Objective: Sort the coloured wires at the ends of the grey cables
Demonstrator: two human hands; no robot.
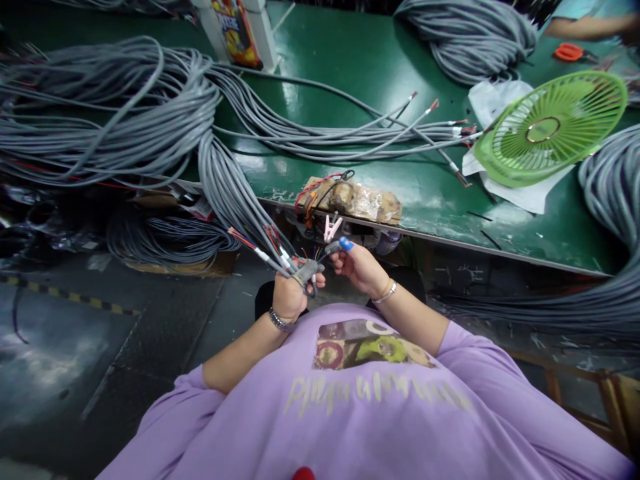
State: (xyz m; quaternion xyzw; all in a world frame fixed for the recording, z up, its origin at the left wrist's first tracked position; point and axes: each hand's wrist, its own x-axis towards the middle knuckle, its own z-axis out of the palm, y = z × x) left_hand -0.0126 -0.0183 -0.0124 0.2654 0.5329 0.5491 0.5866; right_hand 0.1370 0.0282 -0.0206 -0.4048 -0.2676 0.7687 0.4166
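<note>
My left hand is closed around a grey cable near its stripped end, in front of the bench edge. A grey wrap covers a finger or thumb of that hand. Small coloured wires fan out between my two hands. My right hand is pinched beside these wires, with a blue cover on one fingertip and a grey wrap on another. Whatever sits in that pinch is too small to make out. More grey cable ends with bared red and blue wires hang over the edge next to my left hand.
Behind my hands, a wooden block with a pale clip sits at the edge of the green bench. Large cable coils lie left, another coil at the back. A green fan and orange-handled tool are right, near another person's arm.
</note>
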